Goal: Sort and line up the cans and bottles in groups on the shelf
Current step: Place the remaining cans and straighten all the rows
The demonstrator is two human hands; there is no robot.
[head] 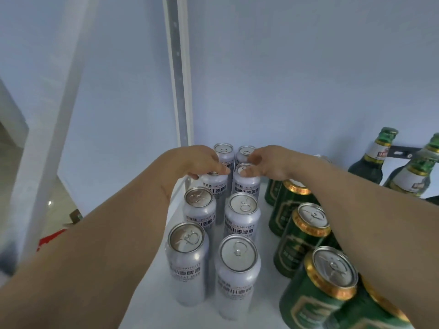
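Head view: upright silver cans [241,217], paired rows.

silver cans [241,219] printed 小麦啤酒; green cans' [301,236] and bottles' [375,157] labels unreadable

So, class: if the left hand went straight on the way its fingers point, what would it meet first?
The left hand grips the top of a silver can and points to the back of the shelf. Next in line is probably the rear silver can, though depth is unclear.
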